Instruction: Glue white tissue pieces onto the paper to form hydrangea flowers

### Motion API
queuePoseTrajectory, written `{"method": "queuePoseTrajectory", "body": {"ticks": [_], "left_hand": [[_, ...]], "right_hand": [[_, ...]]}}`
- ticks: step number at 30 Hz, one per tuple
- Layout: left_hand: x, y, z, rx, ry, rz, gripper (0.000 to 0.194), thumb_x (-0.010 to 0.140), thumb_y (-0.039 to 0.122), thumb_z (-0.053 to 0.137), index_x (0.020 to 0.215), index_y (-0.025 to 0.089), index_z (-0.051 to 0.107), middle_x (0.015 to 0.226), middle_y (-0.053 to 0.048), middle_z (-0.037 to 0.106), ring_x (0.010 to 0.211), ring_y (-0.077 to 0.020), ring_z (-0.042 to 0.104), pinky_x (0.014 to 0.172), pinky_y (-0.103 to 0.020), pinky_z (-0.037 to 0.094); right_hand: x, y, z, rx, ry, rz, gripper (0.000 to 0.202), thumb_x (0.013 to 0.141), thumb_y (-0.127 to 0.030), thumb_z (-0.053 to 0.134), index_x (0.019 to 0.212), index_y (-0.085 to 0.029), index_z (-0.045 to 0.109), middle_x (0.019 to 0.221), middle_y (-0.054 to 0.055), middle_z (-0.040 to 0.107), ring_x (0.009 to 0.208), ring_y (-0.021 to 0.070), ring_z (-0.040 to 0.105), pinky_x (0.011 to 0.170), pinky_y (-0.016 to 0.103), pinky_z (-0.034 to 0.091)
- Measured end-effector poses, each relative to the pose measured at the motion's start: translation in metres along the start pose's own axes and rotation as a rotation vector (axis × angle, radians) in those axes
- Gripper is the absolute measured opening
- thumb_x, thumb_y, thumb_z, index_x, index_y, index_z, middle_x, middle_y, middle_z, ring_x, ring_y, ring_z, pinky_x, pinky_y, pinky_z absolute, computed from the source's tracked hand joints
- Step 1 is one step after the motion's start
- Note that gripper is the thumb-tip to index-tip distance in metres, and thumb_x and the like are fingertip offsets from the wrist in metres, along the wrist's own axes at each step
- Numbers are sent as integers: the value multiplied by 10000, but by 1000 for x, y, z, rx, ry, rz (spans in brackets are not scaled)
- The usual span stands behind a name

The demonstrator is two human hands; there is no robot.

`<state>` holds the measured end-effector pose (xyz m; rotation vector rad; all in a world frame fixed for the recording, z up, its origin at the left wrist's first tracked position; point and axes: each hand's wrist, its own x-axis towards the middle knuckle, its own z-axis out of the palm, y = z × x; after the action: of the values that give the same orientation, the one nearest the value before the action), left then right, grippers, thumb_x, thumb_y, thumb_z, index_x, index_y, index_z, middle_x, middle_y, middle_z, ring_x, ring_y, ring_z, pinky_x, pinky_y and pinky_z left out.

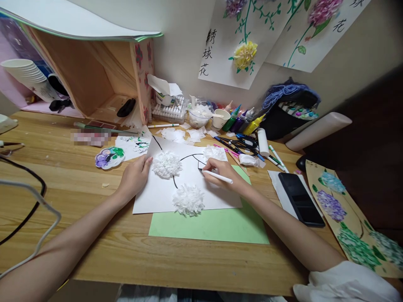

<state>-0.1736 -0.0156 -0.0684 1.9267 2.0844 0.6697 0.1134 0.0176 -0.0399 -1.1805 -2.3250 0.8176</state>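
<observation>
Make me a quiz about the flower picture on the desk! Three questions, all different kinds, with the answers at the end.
1. True or false: The right hand holds a white pen.
2. What colour is the sheet under the white paper?
a) pink
b) green
c) black
3. Fill in the number: There are ___ fluffy white flowers on the white paper.

Key: 1. true; 2. b; 3. three

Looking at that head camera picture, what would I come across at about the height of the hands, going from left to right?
Paint-stained palette, left hand, a fluffy white flower, right hand holding a white pen, black phone, card with painted flowers.
</observation>
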Motion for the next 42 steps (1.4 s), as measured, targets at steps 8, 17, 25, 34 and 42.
{"method": "queuePoseTrajectory", "body": {"ticks": [8,17,25,34,42], "left_hand": [[0,0,0,7,1,-2,267,901,370,320,741,218,469,750,-37,625,706,-207,565,586,-272,335],[1,1,-1,17,-12,3,270,902,360,314,761,215,492,785,-45,642,735,-207,581,600,-272,347],[0,2,-1,22,-14,-11,284,901,382,306,756,217,487,777,-47,638,733,-214,582,600,-276,353],[0,2,-2,7,-18,-10,284,903,379,310,710,218,443,754,-39,626,716,-208,569,585,-277,333],[0,2,-1,2,-14,1,275,901,371,323,706,217,439,742,-38,620,708,-205,565,586,-277,330]], "right_hand": [[-9,-4,-9,21,-113,-5,23,745,-176,539,767,-178,545,743,5,599,673,131,529,618,241,384],[-11,4,-20,140,67,-1,102,772,-268,574,826,-181,578,829,33,631,738,154,572,643,261,421],[-4,11,-6,160,119,7,213,819,-349,538,931,-175,587,879,57,649,777,171,590,671,280,434],[2,13,-2,99,135,-8,161,818,-301,535,909,-172,567,830,38,639,721,151,572,632,256,406],[2,8,-4,61,86,18,135,799,-288,546,819,-164,595,760,27,631,667,140,546,590,244,381]]}}
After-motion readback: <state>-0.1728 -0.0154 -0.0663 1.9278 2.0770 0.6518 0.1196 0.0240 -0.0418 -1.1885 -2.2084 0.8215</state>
